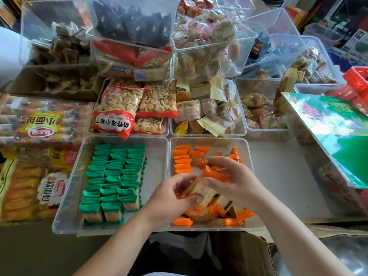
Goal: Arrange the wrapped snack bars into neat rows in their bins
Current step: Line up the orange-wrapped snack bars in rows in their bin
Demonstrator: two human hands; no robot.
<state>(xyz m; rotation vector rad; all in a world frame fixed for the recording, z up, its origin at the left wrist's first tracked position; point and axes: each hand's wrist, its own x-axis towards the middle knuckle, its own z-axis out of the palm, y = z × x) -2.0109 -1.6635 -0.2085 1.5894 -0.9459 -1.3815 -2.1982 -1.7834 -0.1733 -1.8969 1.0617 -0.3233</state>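
Some orange bars (pixel 211 213) partly behind left hand (pixel 169 198); green box (pixel 328 132) edge-cropped

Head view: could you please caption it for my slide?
Left hand and right hand hold orange bars over their bin; green bars lie in rows alongside.

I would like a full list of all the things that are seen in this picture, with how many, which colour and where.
green snack bars: many, green, neat rows in the near left bin
orange snack bars: many, orange, near right bin; short row at its far left, loose heap at its near side
biscuit bags: several, red and clear, bin behind the green bars
wrapped cakes: many, pale yellow, bin behind the orange bars
black packets: many, black, raised far bin
bread packs: several, orange-yellow, far left
green box: one, green, right edge
cardboard box: one, brown, near edge
left hand: one, grips orange bars over the heap
right hand: one, pinches an orange bar
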